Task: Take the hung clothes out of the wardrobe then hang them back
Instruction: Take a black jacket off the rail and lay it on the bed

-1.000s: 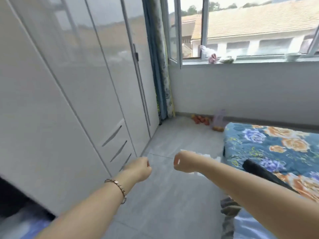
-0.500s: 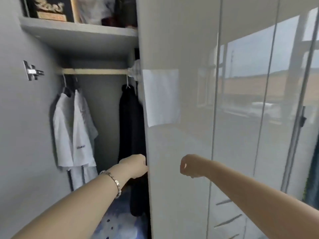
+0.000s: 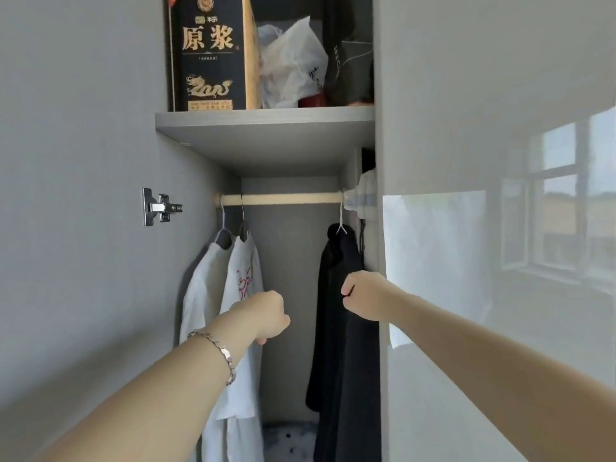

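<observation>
1. Hung clothes now fill our view: two white shirts [image 3: 230, 295] hang at the left end of the rail [image 3: 283, 198], and a black garment [image 3: 346, 328] hangs at the right end, against the closed door panel [image 3: 500, 228].
2. A second ago we were facing the floor, the bed and the window; half a second ago the open compartment sat off to our left. Now it is straight ahead and nearer, with the shelf [image 3: 266, 128] above the rail and a black box [image 3: 210, 51] on it.
3. We judge this means the approach is done and the taking-out can start; nothing is off the rail yet.
4. Our left hand [image 3: 266, 316] has its grip curled into a loose fist, in front of the lower part of the near white shirt. Whether it touches the cloth we cannot tell; it holds nothing that we can see.
5. Our right hand [image 3: 365, 295] is also curled closed, just at the black garment's near edge. A dark sliver shows between the fingers, so it may be pinching the fabric, but we cannot tell for sure.
</observation>
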`<state>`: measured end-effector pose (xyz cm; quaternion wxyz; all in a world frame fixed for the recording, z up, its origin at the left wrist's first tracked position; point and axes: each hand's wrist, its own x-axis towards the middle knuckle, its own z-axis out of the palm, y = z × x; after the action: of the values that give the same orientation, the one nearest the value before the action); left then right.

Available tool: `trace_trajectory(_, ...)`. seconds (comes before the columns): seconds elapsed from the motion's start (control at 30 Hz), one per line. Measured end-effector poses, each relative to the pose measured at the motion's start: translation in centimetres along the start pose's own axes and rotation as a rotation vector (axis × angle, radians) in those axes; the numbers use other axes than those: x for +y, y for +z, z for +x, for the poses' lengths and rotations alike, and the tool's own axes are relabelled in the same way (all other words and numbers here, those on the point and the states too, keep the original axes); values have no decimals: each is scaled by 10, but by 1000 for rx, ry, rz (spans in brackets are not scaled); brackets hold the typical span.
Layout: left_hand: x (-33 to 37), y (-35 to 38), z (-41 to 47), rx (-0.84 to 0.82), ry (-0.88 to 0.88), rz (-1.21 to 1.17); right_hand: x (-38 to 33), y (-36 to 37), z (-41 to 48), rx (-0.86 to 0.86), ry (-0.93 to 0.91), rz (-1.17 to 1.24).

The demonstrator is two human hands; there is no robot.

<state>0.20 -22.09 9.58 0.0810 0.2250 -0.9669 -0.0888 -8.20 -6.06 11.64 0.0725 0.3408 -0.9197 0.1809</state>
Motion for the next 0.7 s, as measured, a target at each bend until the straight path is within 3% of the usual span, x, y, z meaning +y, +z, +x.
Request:
trace_trajectory(0.1,-9,-1,47,13,21,-36,-7,5,51,133,27,46)
trace_trajectory(0.27,-15,1,125,-24,124,-15,-15,12,143,274,152,-89)
trace_trajectory(0.43,-12,-2,193,-13,210,-32,-5,15,222,334,350,-152)
trace_trajectory(0.57,-12,5,230,53,258,-26,6,32,260,322,487,94)
trace_trajectory(0.7,-24,10,255,14,203,-75,13,34,272,386,499,254)
